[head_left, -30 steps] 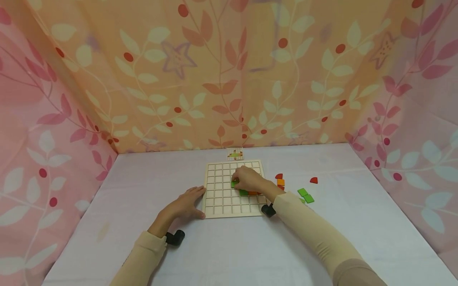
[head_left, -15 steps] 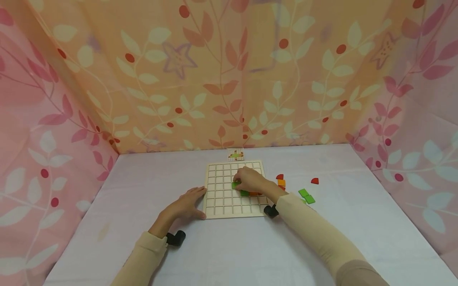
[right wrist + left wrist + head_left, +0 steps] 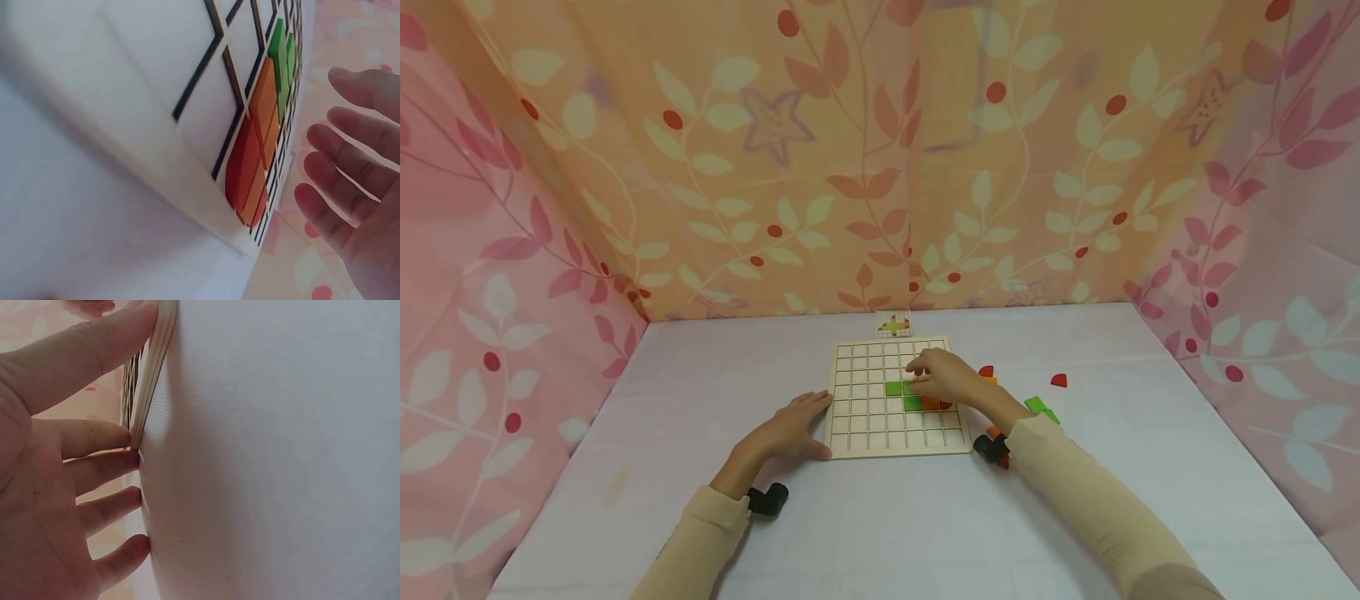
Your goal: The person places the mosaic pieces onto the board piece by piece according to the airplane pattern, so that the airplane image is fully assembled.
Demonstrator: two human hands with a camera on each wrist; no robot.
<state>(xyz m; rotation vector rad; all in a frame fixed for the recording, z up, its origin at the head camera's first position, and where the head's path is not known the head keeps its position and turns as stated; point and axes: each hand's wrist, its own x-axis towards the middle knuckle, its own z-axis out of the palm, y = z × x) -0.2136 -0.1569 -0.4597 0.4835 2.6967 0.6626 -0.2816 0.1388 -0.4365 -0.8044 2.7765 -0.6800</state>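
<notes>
A wooden grid board (image 3: pixel 857 433) lies on the table, with two green square tiles (image 3: pixel 893 388) showing in its cells. Beside them sit orange tiles (image 3: pixel 264 100) and a red rounded piece (image 3: pixel 240 165). My right hand (image 3: pixel 951 379) hovers over the right part of the board and hides some cells. In the right wrist view its fingers are spread and hold nothing. My left hand (image 3: pixel 786 429) rests at the board's left edge, fingers extended. The left wrist view shows its thumb (image 3: pixel 94 353) against the wooden rim and its fingertips on the white cloth.
A small pattern card (image 3: pixel 893 323) lies behind the board. To the right are loose green tiles (image 3: pixel 1036 404), a red rounded piece (image 3: pixel 1059 380) and other red and orange pieces, some partly covered by my right arm. Floral curtains (image 3: pixel 880 167) surround the table.
My right hand has lifted its fingers off the left green tile and shifted right, uncovering that tile. Its forearm moved right too, revealing pieces near the wrist. My left hand stays put.
</notes>
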